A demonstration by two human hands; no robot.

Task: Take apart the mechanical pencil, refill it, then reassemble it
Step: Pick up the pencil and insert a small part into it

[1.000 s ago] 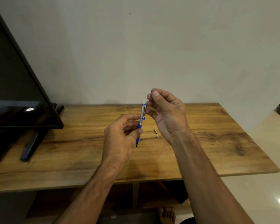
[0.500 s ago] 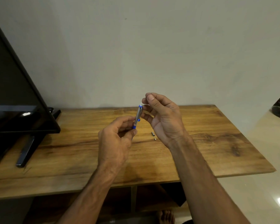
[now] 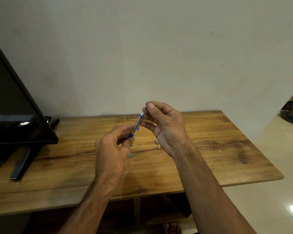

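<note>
My left hand grips the mechanical pencil by its lower blue part, above the wooden table. The grey barrel tilts up to the right and ends in a white open top. The pencil's blue tip pokes out below my fingers. My right hand hovers right at that top with thumb and forefinger pinched; a tiny dark sliver, seemingly a lead, shows above the pinch. A small metal cap and a smaller piece lie on the table beneath my right wrist.
A black TV screen stands on the left of the table, with its stand foot reaching toward the front edge. A plain wall runs behind. The table's right edge drops to a tiled floor.
The pencil has tilted from nearly upright to leaning right, and my left hand has slid lower on it. My right hand's pinch stays at the pencil's top.
</note>
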